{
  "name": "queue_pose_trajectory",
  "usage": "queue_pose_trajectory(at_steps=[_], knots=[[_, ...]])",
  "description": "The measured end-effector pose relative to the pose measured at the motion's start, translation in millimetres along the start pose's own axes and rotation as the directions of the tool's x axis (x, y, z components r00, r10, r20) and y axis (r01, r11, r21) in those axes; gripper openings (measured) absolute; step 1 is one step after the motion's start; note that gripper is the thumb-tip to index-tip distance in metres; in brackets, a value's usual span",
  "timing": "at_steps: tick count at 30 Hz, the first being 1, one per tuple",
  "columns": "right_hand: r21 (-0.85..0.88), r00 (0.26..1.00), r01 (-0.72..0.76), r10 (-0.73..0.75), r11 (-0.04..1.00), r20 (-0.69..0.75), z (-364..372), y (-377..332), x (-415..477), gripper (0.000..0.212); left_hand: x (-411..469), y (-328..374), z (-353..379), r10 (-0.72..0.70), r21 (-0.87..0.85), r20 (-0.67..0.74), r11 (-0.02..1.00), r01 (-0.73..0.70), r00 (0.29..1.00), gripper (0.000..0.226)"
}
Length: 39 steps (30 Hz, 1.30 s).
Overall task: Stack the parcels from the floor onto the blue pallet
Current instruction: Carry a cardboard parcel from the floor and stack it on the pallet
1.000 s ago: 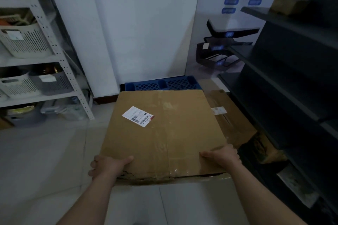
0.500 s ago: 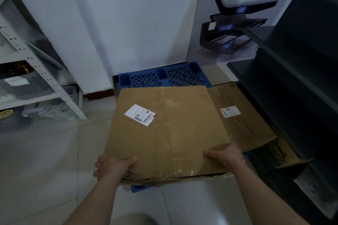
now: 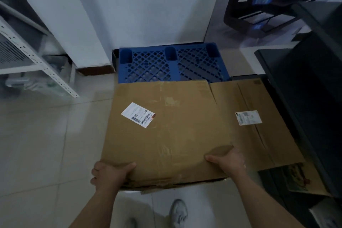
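A large flat cardboard parcel point(image 3: 166, 135) with a white barcode label is held over the near part of the blue pallet point(image 3: 172, 65). My left hand point(image 3: 109, 174) grips its near left corner, thumb on top. My right hand point(image 3: 229, 161) grips the near right edge the same way. A second cardboard parcel point(image 3: 259, 122) with a white label lies to the right, partly under the one I carry. The pallet's far grid stays uncovered against the white wall.
A white metal shelf rack point(image 3: 37, 57) stands at the left. Dark shelving point(image 3: 311, 98) runs along the right, with printed cardboard point(image 3: 299, 177) at its foot. A black stand point(image 3: 259, 11) sits at the back right. My shoe point(image 3: 178, 213) is on the tiled floor.
The view has tilted down and closer to the pallet. The parcel has come lower over the pallet, and more of the right parcel shows. Both hands keep their grip.
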State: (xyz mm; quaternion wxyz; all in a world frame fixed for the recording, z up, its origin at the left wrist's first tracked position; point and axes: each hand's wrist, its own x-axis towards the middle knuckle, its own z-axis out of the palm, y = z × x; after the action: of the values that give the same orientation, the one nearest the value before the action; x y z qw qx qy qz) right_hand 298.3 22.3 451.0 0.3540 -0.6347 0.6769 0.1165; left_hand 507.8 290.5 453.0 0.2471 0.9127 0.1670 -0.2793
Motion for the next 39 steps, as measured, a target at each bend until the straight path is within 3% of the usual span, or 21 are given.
queue_pose_trajectory(at_steps=[3,11,18,23,31,39], knots=[[0.001,1.0,0.024,-0.024,1.0,0.007,17,11,43,0.151,11,1,28,-0.026,0.005,-0.013,1.0,0.027,1.0,0.121],[0.02,0.998,0.059,-0.06,0.998,0.01,40,29,91,0.128,32,-10,89,-0.042,0.041,-0.002,0.998,0.042,0.999,0.121],[0.034,0.999,0.029,-0.03,0.999,0.041,55,51,111,0.137,32,-22,113,-0.007,0.028,0.05,1.0,0.006,0.999,0.127],[0.043,0.995,0.084,-0.081,0.996,-0.06,33,49,117,0.117,33,-5,114,0.034,0.02,0.027,0.999,-0.035,0.999,0.125],[0.058,0.997,0.01,-0.006,0.998,-0.083,-33,72,138,0.128,2,55,152,0.129,0.054,0.078,0.99,-0.134,0.989,0.127],[0.07,0.999,0.014,-0.012,0.997,-0.034,-49,94,157,0.135,-13,57,189,0.099,0.117,0.056,0.988,-0.105,0.994,0.128]])
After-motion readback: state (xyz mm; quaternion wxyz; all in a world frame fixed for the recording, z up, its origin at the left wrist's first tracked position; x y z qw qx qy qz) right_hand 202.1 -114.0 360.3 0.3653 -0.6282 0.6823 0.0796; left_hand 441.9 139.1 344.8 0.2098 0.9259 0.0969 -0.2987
